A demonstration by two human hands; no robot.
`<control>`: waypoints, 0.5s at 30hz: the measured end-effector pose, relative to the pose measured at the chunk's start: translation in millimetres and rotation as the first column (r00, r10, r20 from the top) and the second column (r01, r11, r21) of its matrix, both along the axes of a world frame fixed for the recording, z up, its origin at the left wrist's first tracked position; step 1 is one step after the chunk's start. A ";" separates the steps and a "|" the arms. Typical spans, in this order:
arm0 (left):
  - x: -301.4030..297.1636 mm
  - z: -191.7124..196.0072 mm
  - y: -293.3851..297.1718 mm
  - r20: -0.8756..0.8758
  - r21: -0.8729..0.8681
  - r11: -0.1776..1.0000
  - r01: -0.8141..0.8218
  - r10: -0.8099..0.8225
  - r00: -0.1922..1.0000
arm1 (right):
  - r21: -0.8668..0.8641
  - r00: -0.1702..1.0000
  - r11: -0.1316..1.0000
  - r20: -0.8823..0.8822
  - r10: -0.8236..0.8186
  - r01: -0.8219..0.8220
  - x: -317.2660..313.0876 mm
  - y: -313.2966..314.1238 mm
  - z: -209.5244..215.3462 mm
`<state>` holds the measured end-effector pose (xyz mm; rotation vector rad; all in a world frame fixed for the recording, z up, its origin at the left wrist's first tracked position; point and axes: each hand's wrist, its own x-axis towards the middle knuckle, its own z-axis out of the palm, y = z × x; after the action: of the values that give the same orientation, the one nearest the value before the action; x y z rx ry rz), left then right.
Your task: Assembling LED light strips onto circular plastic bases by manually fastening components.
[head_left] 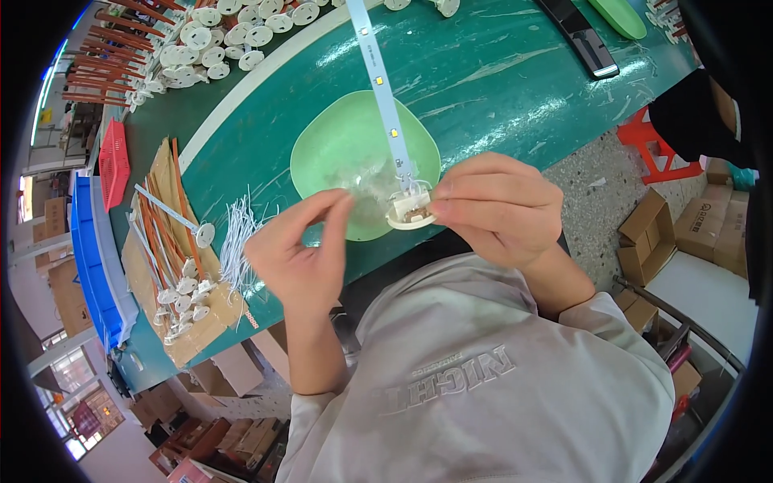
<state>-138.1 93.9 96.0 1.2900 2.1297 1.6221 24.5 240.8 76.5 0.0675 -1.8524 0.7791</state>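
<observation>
My right hand [499,208] grips a small white round cap [411,213], with a long white light strip [378,80] rising from it across the table. My left hand [302,249] is just left of the cap, thumb and forefinger pinched together on something too small to make out. Both hands hover over the near edge of a pale green plate [330,145] that holds small clear parts.
The green table [499,72] carries a bundle of white wires [237,237], a cardboard sheet [173,266] with assembled strips and caps, and a heap of white caps [217,36] at the back. A blue bin [93,258], a red basket [114,161] and cardboard boxes [708,221] flank it.
</observation>
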 end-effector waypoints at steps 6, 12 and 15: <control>6.2 1.4 14.1 -0.254 -0.002 0.999 0.035 -0.034 0.966 | 0.015 0.999 0.999 -0.037 0.029 -0.029 -1.2 -1.9 -4.7; 7.4 14.6 3.8 0.088 0.084 0.978 0.189 -0.197 0.977 | 0.012 0.995 0.996 -0.049 0.086 -0.085 -3.9 -4.7 -2.7; 10.5 21.7 2.3 0.142 0.110 0.958 0.267 -0.280 0.949 | 0.007 0.993 0.995 -0.052 0.104 -0.103 -5.9 -6.4 -3.7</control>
<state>-127.6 96.1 117.7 1.3635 1.7185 1.6539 18.7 234.4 72.8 0.1864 -1.8127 0.8370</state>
